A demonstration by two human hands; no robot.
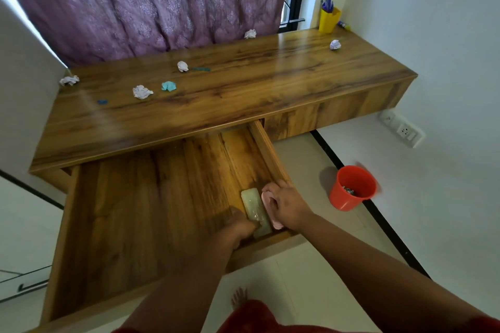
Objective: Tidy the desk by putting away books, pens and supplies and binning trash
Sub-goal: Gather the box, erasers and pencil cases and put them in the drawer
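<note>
A long wooden desk [243, 94] with a glossy brown top runs across the middle of the frame, and its wide wooden drawer [135, 224] stands pulled out toward the lower left. In the drawer's right front corner, just right of centre in the frame, two small cases lie side by side and touching: a pale translucent rectangular case [254, 208] and a pink rectangular case [270, 213]. The left hand [240, 227] reaches into the drawer with its fingers curled around the near end of the pale translucent case. The right hand [286, 205] grips the pink case, fingers wrapped over its far end and right side.

On the desk top, crumpled white paper balls are scattered: one at the far left edge [69, 80], one left of centre [142, 91], one further back [182, 66], one against the purple curtain [250, 33] and one toward the upper right [335, 44]. A crumpled teal scrap [168, 86] lies beside the left-of-centre ball, with a small blue bit [102, 101] nearer the desk's left front. In the upper right corner of the desk a yellow plastic pen cup [329, 19] holds blue pens [327, 4], and a small glue stick [343, 25] lies just beside it.

On the floor at the right of the frame stands a red plastic bucket [351, 189] with some trash inside.
</note>
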